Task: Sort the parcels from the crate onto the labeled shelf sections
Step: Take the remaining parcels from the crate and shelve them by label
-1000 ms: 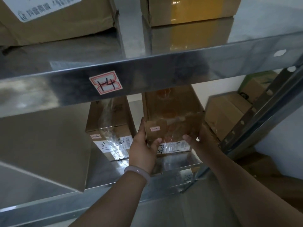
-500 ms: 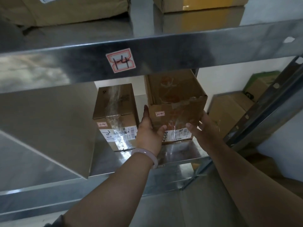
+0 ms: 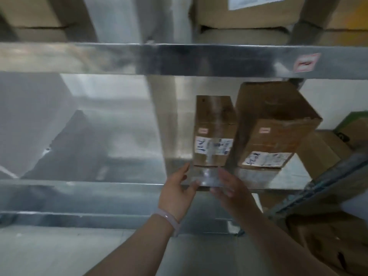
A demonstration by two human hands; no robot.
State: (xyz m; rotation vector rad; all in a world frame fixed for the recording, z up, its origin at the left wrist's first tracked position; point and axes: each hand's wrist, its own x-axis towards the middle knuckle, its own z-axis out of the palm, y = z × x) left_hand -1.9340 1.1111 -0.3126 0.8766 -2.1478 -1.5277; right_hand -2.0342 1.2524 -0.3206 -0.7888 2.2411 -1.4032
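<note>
While the whole view smears with motion blur, the lower metal shelf (image 3: pixel 119 172) gleams with grey reflections on the left. Moving in toward the middle, here's the left hand (image 3: pixel 179 189), a pale bracelet (image 3: pixel 169 218) on its wrist. It is held out at the shelf's front lip, fingers loose and spread, thumb apart, holding nothing.

Just above and beyond it stands the smaller parcel (image 3: pixel 214 134), upright on the shelf, taped, with a white shipping label on its front face. The right hand (image 3: pixel 232 189) is just beside the left, fingers stretched forward and apart, also empty. Too blurred to say if its fingertips touch the shelf.

Next along is the larger parcel (image 3: pixel 272 126), on the same shelf, just beside the smaller one and turned at a slight angle. It is well apart from both hands.

Above, a red-bordered tag (image 3: pixel 306 62) is stuck on the upper shelf's front edge, its writing unreadable. A big carton (image 3: pixel 245 14) sits on that upper level. Far right, brown boxes (image 3: pixel 322 150) and a green one (image 3: pixel 356 124) stand behind the rack's slanting upright (image 3: pixel 328 180).
</note>
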